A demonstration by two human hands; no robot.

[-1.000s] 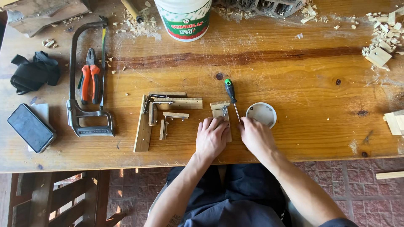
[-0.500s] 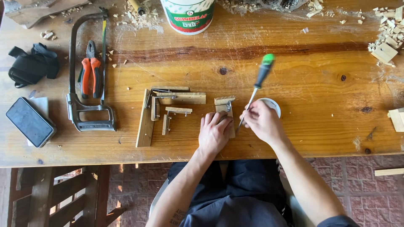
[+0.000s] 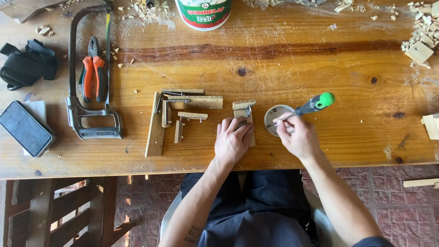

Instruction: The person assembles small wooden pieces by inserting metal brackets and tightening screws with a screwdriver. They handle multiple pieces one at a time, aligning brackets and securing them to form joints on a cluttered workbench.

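My left hand (image 3: 232, 141) lies flat on a small wooden piece (image 3: 244, 110) with a metal bracket, pressing it to the wooden table (image 3: 292, 68). My right hand (image 3: 298, 137) holds a screwdriver with a black and green handle (image 3: 315, 104), its tip pointing down-left into a small round lid (image 3: 274, 115) just right of the wooden piece. To the left lie several wooden strips with metal brackets (image 3: 183, 114).
A hacksaw (image 3: 87, 77) and orange-handled pliers (image 3: 93, 73) lie at the left, with a phone (image 3: 25, 128) and a black strap (image 3: 27, 64) further left. A white bucket (image 3: 203, 13) stands at the back. Wood scraps (image 3: 420, 41) are at the right.
My right hand picked the screwdriver up off the table, raised it, then tilted it so its tip reaches into the round lid. My left hand stayed on the wooden piece.
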